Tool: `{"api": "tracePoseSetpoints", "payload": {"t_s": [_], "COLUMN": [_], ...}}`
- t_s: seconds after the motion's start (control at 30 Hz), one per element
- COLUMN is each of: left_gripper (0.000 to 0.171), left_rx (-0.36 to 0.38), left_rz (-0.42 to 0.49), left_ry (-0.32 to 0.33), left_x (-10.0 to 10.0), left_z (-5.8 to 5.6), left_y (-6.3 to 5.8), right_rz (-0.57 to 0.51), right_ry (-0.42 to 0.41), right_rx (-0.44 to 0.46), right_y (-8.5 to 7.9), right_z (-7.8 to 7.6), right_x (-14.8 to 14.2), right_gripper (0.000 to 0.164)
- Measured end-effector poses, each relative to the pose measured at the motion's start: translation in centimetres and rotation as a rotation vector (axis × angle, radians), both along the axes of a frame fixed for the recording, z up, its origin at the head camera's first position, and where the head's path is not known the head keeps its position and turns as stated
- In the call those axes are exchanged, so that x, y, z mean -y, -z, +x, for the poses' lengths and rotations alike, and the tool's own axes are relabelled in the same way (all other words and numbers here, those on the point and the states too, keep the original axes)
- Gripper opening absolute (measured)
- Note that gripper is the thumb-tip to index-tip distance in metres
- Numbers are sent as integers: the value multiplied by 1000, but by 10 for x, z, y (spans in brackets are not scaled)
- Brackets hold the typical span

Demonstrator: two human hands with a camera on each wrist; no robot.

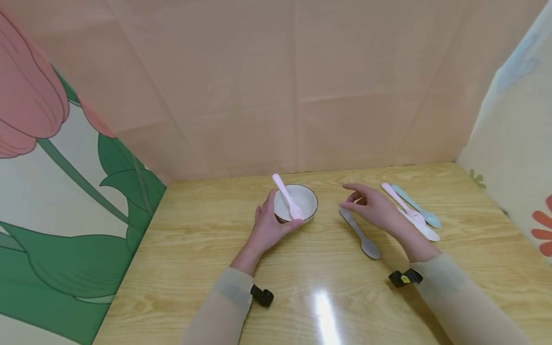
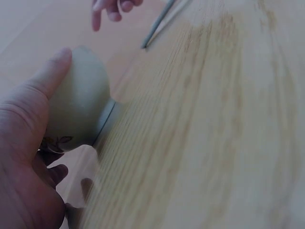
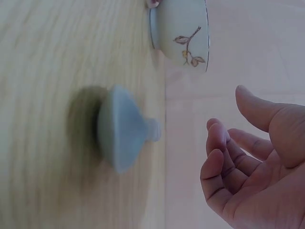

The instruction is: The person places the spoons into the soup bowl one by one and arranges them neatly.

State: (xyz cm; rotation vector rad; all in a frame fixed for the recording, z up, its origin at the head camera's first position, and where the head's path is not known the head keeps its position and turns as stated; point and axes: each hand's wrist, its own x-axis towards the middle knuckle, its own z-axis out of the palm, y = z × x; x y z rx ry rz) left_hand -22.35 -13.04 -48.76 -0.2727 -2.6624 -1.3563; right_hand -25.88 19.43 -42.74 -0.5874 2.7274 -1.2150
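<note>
L grip pinching bowl on tabletop; pink spoon in bowl, handle past rim. R grip loosely spread, nr handle end of grey spoon, also on tabletop; blue spoon farther R, beside 2nd pink spoon

Light-brown wood-grain table | creased peach backdrop sheet, behind | pink-tulip-printed panel, left | cream panel with orange-red flower, right

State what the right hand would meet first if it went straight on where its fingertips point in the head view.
Most likely the bowl, which the left hand holds; height is unclear, so the right hand might pass above it.
</note>
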Motion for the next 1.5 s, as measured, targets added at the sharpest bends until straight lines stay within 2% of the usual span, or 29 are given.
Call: {"api": "tracePoseSetpoints", "payload": {"t_s": [0.23, 0.5, 0.9, 1.3, 1.5], "left_gripper": [112, 110, 110, 111, 113], "left_rx": [-5, -4, 3, 16, 19], "left_rz": [1, -1, -7, -9, -5], "left_ry": [2, 3, 5, 4, 5], "left_x": [-1, -1, -2, -1, 0], "left_z": [0, 0, 0, 1, 1], "left_y": [1, 1, 2, 2, 2], "right_rz": [4, -8, 34, 5, 20], "right_ry": [-8, -17, -57, -92, -115], "right_rx": [8, 66, 122, 186, 188], "right_y": [7, 14, 23, 28, 31], "right_z": [6, 10, 8, 6, 4], "right_x": [-12, -21, -29, -33, -33], "right_gripper": [65, 68, 73, 78, 77]}}
